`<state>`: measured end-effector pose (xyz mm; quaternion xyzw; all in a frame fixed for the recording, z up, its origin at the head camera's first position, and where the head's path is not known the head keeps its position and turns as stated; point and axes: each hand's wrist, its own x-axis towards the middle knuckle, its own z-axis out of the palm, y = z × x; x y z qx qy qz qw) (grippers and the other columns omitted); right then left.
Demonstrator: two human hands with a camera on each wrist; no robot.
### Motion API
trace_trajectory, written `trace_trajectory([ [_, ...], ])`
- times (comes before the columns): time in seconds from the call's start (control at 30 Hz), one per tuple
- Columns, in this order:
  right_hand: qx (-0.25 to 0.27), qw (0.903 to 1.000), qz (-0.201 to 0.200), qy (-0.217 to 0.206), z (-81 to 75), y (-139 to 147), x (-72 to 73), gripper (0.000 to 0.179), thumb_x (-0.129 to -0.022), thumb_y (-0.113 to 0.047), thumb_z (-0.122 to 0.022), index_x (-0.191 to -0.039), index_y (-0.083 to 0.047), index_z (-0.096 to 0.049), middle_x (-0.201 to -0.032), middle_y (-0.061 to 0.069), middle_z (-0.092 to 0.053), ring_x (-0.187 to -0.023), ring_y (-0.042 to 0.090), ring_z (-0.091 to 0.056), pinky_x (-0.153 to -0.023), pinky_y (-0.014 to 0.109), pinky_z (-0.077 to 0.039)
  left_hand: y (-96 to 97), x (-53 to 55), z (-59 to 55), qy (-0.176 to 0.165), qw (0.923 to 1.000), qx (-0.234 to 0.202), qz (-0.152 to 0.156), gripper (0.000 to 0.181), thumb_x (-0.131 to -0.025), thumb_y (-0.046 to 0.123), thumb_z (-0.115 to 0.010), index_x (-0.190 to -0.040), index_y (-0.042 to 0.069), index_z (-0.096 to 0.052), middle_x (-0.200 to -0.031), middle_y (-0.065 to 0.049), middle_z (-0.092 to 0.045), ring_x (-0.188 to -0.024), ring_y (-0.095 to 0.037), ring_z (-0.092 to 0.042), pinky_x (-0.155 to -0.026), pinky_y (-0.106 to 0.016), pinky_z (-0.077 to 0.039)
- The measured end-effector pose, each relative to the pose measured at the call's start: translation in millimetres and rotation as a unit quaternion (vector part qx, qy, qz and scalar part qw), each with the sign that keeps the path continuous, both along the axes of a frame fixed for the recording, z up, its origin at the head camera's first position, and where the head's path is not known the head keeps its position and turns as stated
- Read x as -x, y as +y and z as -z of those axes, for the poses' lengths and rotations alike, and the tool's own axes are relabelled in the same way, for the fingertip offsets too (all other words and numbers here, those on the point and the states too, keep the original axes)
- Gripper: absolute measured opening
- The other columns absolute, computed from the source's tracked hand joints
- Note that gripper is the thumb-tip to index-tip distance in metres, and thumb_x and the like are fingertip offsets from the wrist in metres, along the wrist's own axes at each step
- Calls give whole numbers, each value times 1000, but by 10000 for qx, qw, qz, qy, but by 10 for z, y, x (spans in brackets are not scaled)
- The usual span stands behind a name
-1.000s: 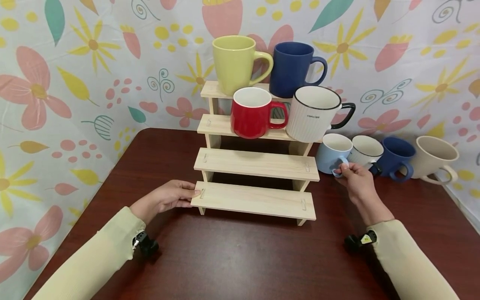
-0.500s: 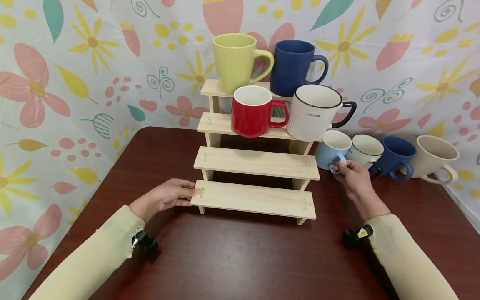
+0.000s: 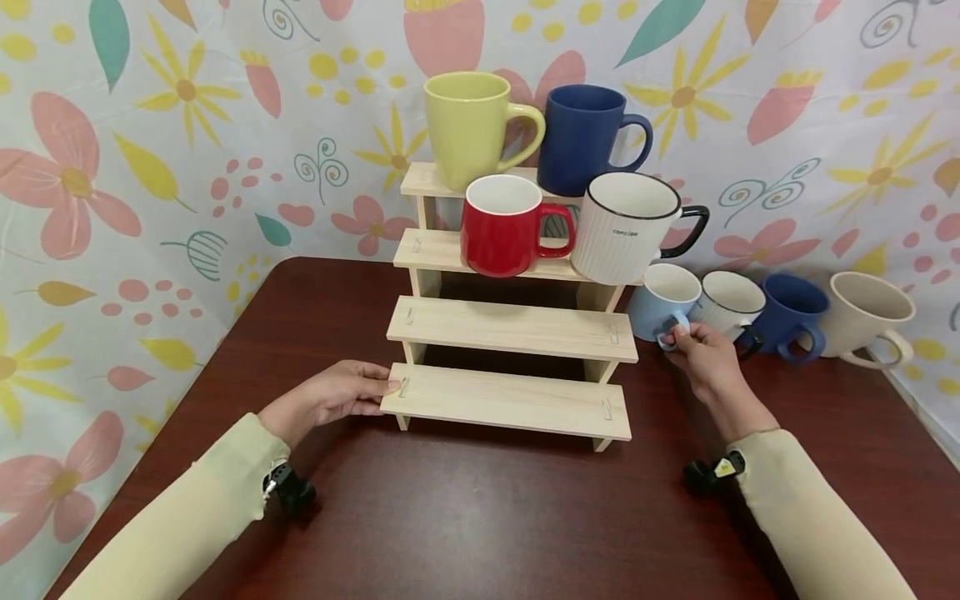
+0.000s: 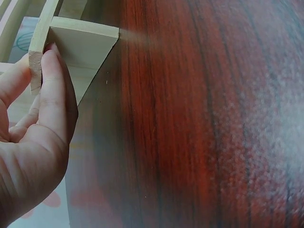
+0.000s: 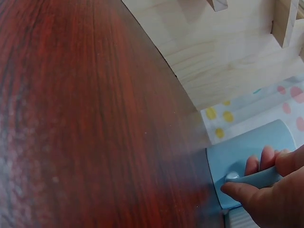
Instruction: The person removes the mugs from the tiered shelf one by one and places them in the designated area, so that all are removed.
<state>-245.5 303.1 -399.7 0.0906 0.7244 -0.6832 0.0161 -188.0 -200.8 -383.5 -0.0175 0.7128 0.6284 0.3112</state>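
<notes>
In the head view my left hand (image 3: 336, 396) pinches the left end of the lowest step of a wooden tiered stand (image 3: 510, 398). Its thumb lies on top and its fingers reach below; the left wrist view shows that grip on the board (image 4: 35, 71). My right hand (image 3: 708, 362) pinches the handle of a light blue mug (image 3: 651, 310), just right of the stand. Both the mug (image 5: 251, 142) and the fingers on its handle show in the right wrist view. Whether the mug's base touches the table, I cannot tell.
A yellow mug (image 3: 465, 129) and a navy mug (image 3: 581, 137) stand on the top step. Below are a red mug (image 3: 498, 237) and a white ribbed mug (image 3: 618, 237). A small white mug (image 3: 720, 312), blue mug (image 3: 783, 312) and beige mug (image 3: 858, 321) line the table (image 3: 465, 525).
My right hand and the light blue mug have shifted slightly left and upward in the head view. The left hand keeps its hold on the stand.
</notes>
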Motion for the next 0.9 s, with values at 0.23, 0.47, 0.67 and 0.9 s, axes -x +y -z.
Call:
trace_trajectory([
  [0.23,-82,9999,-112,-33,0,8,-19,17,-110,-18,-43,-102,-8,-55,-81,-19,-63,-85,-10,-59,-73,7,-53,-2,-12,5,9,10000,-9,-20,51,-102,6,-55,-144,-19,-39,-88,6,-69,-80,-3,-67,-71,-16,-59],
  [0.47,273,9987,-396,-148,-31,49,-24,16,-109,-22,-46,-100,-12,-55,-83,-17,-65,-87,-8,-60,-74,10,-55,-4,-18,-10,28,10000,-29,38,50,-103,6,-55,-143,-19,-40,-87,7,-70,-80,-3,-67,-72,-16,-59],
  [0.67,363,9963,-655,-424,-117,122,-44,15,-109,-29,-46,-109,-16,-54,-88,-20,-64,-88,-8,-59,-76,12,-56,0,-15,4,22,10000,-49,35,50,-103,6,-55,-143,-19,-40,-87,6,-70,-79,-3,-67,-70,-15,-59],
  [0.9,208,9957,-764,-487,-220,228,-87,13,-110,-32,-43,-116,-21,-47,-93,-24,-61,-89,-9,-59,-74,15,-57,-9,-18,7,35,10000,-43,9,50,-103,6,-55,-143,-19,-40,-87,6,-69,-79,-3,-66,-70,-15,-58],
])
